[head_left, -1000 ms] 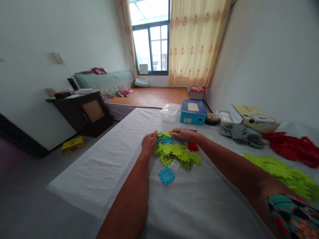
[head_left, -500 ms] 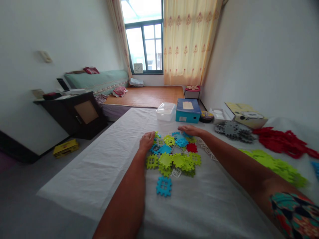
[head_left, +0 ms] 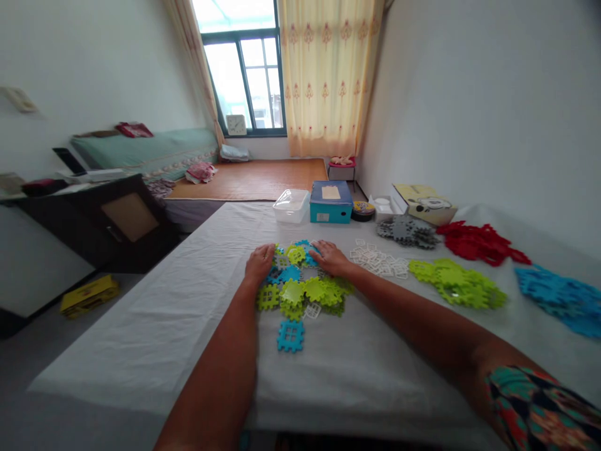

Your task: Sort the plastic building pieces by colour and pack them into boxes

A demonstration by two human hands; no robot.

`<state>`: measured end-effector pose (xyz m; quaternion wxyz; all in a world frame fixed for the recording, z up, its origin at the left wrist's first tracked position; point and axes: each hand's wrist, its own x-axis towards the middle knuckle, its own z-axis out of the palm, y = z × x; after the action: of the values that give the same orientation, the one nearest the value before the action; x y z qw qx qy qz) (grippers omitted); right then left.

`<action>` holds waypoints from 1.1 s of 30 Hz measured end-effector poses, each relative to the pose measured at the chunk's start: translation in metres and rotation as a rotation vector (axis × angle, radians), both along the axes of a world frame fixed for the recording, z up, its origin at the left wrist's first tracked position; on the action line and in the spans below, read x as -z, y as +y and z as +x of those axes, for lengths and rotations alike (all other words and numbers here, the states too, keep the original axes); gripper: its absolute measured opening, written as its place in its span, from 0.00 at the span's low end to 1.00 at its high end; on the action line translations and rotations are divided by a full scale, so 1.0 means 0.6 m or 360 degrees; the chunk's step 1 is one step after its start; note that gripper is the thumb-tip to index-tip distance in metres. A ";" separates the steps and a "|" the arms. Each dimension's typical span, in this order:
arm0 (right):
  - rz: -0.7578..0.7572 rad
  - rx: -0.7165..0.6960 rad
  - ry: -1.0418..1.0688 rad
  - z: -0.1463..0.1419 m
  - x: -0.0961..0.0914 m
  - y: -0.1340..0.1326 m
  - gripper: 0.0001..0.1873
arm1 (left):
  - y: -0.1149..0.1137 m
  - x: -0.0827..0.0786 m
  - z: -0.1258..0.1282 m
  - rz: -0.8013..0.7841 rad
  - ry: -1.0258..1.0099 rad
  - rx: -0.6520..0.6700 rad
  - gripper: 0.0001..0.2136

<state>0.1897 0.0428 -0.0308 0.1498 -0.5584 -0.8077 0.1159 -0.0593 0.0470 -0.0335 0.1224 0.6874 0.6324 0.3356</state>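
A mixed heap of toothed plastic building pieces (head_left: 292, 292), mostly lime green with some blue, lies between my hands on the white-covered table. My left hand (head_left: 261, 262) rests against the heap's left side, fingers extended and partly hidden behind pieces. On the right, my right hand (head_left: 329, 257) lies over the heap's far right part, its fingers spread on the pieces. Nearer to me, a blue square piece with a window grid (head_left: 290, 336) lies apart from the heap. A small white window frame (head_left: 312, 311) sits at the heap's near edge.
To the right lie sorted piles: white frames (head_left: 378, 260), green pieces (head_left: 455, 283), grey pieces (head_left: 408, 232), red pieces (head_left: 481, 242) and blue pieces (head_left: 558, 297). Along the far edge stand a clear plastic box (head_left: 292, 207), a blue shoebox (head_left: 331, 203) and a yellow box (head_left: 425, 203).
My right hand has drawn inward and nearer, onto the heap, covering the spot where a red piece showed. My left hand stays at the left side. The view has swung right.
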 end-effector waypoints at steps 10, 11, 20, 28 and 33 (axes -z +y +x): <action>0.0187 -0.0082 -0.0027 0.118 -0.041 -0.029 0.27 | -0.005 -0.009 -0.006 -0.0033 0.0023 -0.0130 0.19; 0.0190 -0.0062 -0.0145 0.144 -0.033 -0.040 0.28 | -0.005 -0.010 -0.005 -0.0045 0.0025 -0.0135 0.19; 0.0291 0.0108 -0.0232 0.232 -0.017 -0.036 0.24 | -0.001 -0.008 -0.009 -0.0060 0.0105 -0.0107 0.19; -0.0208 0.0470 -0.0491 0.400 -0.082 -0.092 0.34 | 0.011 0.001 -0.013 -0.0044 0.0188 -0.0067 0.21; -0.0296 0.0483 -0.0430 0.374 -0.074 -0.099 0.31 | 0.012 0.004 -0.016 -0.0045 0.0207 -0.0043 0.22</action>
<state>0.4139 -0.0167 0.0134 0.0039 -0.6955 -0.7129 0.0903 -0.0689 0.0542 -0.0358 0.0862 0.6974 0.6528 0.2829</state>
